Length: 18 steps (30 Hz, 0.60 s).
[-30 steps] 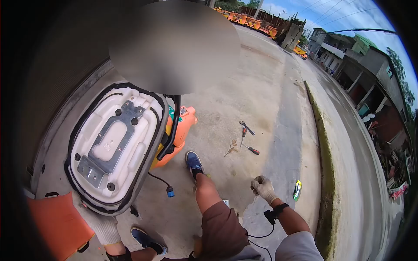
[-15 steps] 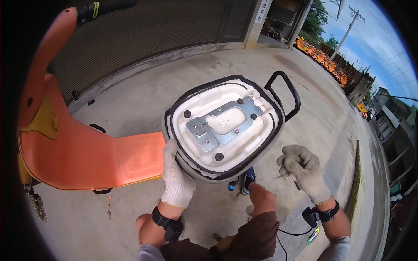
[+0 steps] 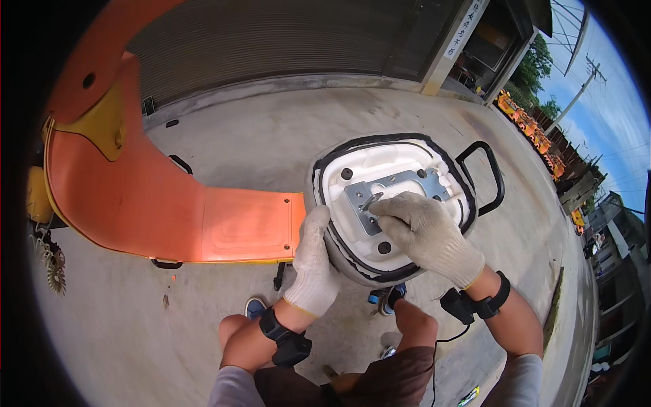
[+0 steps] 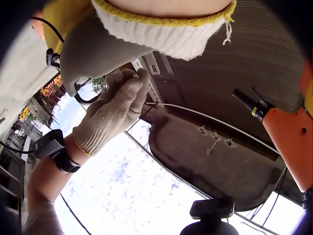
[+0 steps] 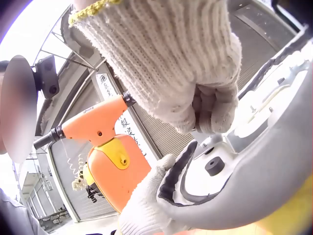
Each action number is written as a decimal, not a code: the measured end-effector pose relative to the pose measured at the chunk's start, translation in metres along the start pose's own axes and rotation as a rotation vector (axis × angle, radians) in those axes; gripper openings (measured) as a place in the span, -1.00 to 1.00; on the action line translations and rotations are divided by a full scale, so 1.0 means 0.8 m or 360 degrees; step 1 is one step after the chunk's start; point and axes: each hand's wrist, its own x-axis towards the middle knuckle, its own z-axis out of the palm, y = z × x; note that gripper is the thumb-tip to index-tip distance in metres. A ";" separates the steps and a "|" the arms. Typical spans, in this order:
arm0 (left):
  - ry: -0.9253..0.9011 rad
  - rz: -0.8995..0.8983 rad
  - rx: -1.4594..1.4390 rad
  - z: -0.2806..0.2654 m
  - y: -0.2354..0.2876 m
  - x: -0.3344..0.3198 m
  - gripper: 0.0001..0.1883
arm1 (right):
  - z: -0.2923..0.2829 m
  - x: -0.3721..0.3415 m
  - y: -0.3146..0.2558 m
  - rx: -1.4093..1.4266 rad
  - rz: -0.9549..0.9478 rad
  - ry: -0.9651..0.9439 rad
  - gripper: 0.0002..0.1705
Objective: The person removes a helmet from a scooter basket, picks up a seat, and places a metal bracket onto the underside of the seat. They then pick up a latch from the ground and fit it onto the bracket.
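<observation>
An orange scooter's seat (image 3: 337,197) is tipped up with its white underside toward me, edged by a black strip. On that underside sits a silver metal bracket (image 3: 356,205) with a small raised hook (image 3: 371,201) among black rubber stops. My gloved left hand (image 3: 313,264) grips the near left edge of the seat, thumb over the rim and fingers hidden behind it. The gloved right hand (image 3: 427,234) is over the bracket beside the hook, its fingers curled together in a pinch around a small metal piece, mostly hidden by the glove.
Left of the seat extends the scooter's orange floorboard (image 3: 244,224), rising to the front shield. A black grab bar (image 3: 498,180) juts from the seat's far side. A roller shutter (image 3: 285,41) closes the wall behind. Parked orange scooters (image 3: 532,132) line the far right.
My right hand has moved left from beside the seat onto its metal bracket. The left hand went from below the seat to gripping its edge. The head view has turned leftward.
</observation>
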 end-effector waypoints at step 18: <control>0.0201 -0.0030 -0.0086 0.005 0.003 0.000 -0.44 | 0.024 0.004 0.009 -0.0527 -0.0087 -0.0049 -0.71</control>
